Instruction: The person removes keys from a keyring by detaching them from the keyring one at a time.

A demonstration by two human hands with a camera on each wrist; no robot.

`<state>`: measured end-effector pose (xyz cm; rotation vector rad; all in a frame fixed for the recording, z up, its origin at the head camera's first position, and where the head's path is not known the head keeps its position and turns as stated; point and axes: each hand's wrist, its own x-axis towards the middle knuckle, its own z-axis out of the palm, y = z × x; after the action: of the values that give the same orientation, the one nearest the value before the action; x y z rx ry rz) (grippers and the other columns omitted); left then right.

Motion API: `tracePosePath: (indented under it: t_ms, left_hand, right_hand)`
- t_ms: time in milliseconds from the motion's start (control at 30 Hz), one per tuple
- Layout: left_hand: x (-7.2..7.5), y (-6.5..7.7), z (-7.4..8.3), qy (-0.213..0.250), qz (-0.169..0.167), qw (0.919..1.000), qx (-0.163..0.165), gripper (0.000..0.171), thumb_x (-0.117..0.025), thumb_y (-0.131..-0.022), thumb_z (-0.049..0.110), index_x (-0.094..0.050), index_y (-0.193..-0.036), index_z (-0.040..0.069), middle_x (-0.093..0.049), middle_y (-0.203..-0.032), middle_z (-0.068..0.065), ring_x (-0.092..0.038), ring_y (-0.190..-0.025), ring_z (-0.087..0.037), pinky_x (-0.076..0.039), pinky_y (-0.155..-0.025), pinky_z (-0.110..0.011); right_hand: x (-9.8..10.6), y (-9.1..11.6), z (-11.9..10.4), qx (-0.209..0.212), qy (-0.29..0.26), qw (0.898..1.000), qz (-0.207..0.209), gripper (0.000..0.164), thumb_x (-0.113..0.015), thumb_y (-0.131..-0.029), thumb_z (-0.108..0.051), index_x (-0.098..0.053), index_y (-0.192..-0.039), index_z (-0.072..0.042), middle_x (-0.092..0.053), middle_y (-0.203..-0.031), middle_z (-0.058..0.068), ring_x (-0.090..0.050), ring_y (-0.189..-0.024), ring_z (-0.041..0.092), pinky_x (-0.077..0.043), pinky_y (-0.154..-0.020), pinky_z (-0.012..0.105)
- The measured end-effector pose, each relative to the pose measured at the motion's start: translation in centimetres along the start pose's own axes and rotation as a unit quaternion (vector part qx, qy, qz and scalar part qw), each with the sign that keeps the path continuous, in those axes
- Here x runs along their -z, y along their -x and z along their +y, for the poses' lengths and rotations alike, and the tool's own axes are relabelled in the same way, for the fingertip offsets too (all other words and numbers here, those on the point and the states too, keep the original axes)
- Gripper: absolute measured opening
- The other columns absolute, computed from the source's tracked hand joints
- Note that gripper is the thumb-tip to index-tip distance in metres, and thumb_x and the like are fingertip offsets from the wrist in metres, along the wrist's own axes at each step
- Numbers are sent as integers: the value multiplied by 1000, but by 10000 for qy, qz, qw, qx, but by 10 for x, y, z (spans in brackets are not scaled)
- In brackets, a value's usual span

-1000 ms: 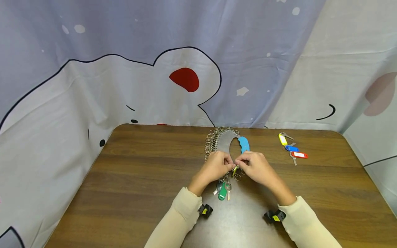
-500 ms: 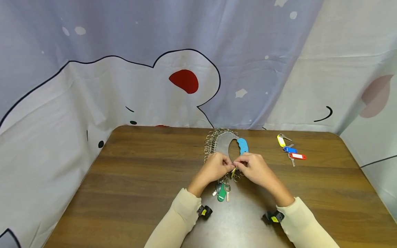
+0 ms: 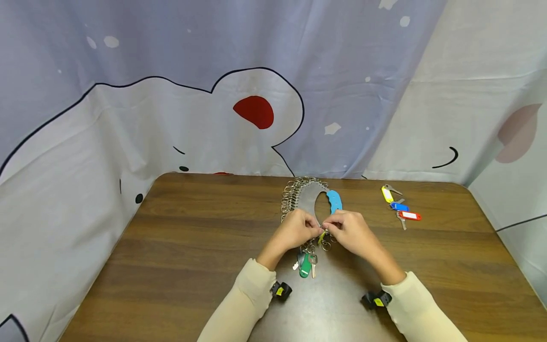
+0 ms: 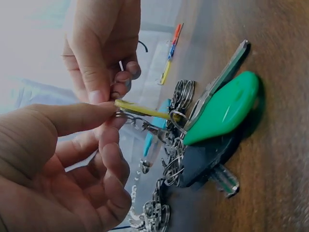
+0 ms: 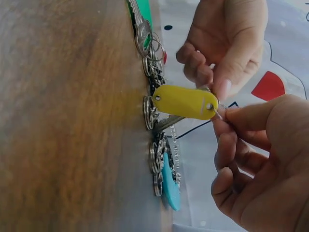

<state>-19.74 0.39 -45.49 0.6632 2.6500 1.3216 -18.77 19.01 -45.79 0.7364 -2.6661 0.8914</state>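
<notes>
A curved grey metal key holder [image 3: 305, 198] with a blue handle [image 3: 335, 201] lies on the table, many small rings along its edge. Both hands meet at its near side. A yellow key tag [image 5: 181, 102] hangs on a split ring between them. My left hand [image 3: 299, 230] pinches the ring end of the tag between thumb and finger. My right hand [image 3: 349, 230] pinches the tag's split ring [image 5: 218, 112] from the other side. Fingertips hide part of the ring. Just below hang a green key tag [image 4: 224, 111], a dark tag [image 4: 207, 162] and a key [image 3: 314, 267].
To the right on the brown table [image 3: 453, 266] lie a yellow tag [image 3: 387, 194], a blue tag [image 3: 399, 207] and a red tag [image 3: 410, 215], each beside a key. A patterned curtain [image 3: 179, 118] hangs behind the table's far edge.
The yellow tag has turned slightly between the fingers. Both hands stay at the same spot, and the whole view has shifted a little since the first frame.
</notes>
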Motion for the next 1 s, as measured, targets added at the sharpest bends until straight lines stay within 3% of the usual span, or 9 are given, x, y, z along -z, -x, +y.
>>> tracePosePath:
  t_ms: [267, 667, 1000]
  left_hand:
    - [0, 0, 0, -54, 9, 10000, 12, 15, -73, -80, 12, -71, -66, 11, -63, -60, 4, -48, -53, -3, -39, -51, -17]
    - [-1, 1, 2, -90, 69, 9999, 130, 16, -70, -80, 13, -69, -65, 11, -60, -56, 4, -47, -51, -4, -39, -50, -18]
    - [0, 1, 1, -107, 44, 9999, 24, 15, -75, -79, 11, -70, -64, 12, -64, -60, 4, -48, -53, -2, -37, -50, -17]
  right_hand:
    - [0, 0, -3, 272, 87, 9995, 151, 4, -73, -82, -7, -76, -80, -10, -66, -72, -3, -54, -60, 9, -48, -55, 32]
    - [1, 1, -4, 283, 70, 9995, 87, 5, -73, -83, -10, -77, -80, -11, -64, -71, -4, -52, -60, 9, -48, -53, 30]
    - [-1, 1, -3, 194, 183, 9996, 111, 5, -73, -83, -9, -76, -80, -10, -66, -72, -2, -54, -61, 9, -49, -54, 30]
